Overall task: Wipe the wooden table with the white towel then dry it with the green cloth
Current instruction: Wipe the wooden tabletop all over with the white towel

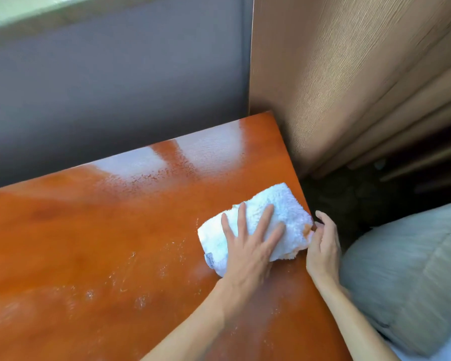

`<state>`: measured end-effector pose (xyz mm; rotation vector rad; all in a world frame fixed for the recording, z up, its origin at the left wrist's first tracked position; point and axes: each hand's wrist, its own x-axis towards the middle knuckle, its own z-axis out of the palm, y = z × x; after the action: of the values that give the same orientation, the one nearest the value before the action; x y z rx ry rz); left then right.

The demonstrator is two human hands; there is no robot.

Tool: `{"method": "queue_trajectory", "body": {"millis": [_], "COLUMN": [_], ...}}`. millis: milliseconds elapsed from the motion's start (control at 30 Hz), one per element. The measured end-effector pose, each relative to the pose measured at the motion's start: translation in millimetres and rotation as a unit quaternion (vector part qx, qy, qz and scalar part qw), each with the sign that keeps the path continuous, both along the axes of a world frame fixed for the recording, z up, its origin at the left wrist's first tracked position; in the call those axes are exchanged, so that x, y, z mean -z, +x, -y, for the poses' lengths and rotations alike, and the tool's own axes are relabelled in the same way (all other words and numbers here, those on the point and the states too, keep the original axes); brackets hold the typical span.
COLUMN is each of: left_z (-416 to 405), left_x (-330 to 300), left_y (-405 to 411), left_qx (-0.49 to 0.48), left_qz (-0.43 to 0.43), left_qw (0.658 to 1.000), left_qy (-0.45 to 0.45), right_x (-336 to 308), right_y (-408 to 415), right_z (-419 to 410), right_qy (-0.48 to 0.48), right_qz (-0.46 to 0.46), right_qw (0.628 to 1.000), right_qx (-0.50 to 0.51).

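The glossy orange-brown wooden table (94,243) fills the lower left, with wet streaks and droplets on its surface. A folded white towel (284,204) lies near the table's right edge. My left hand (250,246) presses flat on the towel with its fingers spread. My right hand (323,241) is at the table's right edge beside the towel's orange-stained corner. Its fingers are loosely bent and its thumb touches that corner. No green cloth is in view.
A grey wall panel (115,87) stands behind the table. A tan wood-grain panel (336,74) rises at the table's far right corner. A grey-green cushion (406,277) lies to the right, below the table edge, with a dark gap (349,199) beyond it.
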<state>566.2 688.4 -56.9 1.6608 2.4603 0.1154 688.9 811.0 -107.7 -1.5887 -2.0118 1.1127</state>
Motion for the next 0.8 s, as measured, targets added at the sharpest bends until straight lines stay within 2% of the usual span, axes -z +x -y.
{"method": "queue_trajectory", "body": {"millis": [100, 167, 267, 400, 467, 500, 633, 800], "left_z": [-19, -37, -69, -110, -121, -121, -116, -98], "left_x": [5, 6, 4, -7, -11, -10, 7, 6], "left_y": [-31, -59, -106, -159, -174, -173, -150, -129], "left_qx": [0.000, -0.016, -0.064, -0.094, -0.120, -0.134, -0.140, -0.144], "left_qz": [0.005, 0.005, 0.004, 0.107, 0.160, 0.160, 0.057, 0.052], "left_qw": [1.000, 1.000, 0.998, 0.987, 0.978, 0.977, 0.988, 0.988], "left_qy": [-0.018, 0.001, -0.009, -0.078, -0.062, -0.048, -0.008, 0.003], "right_x": [-1, -1, -1, 1, 1, 1, 2, 1], "right_y": [2, 6, 4, 1, 0, 0, 0, -2], "right_z": [-9, -14, -13, -9, -9, -9, -8, -8], "right_qy": [-0.057, -0.102, -0.082, -0.026, -0.021, -0.019, 0.002, 0.011], "right_qz": [0.030, 0.050, 0.081, 0.086, 0.083, 0.087, 0.105, 0.104], "right_qw": [0.998, 0.993, 0.993, 0.995, 0.996, 0.995, 0.994, 0.994], "right_qx": [-0.011, -0.014, -0.041, -0.038, -0.035, -0.035, -0.036, -0.032]}}
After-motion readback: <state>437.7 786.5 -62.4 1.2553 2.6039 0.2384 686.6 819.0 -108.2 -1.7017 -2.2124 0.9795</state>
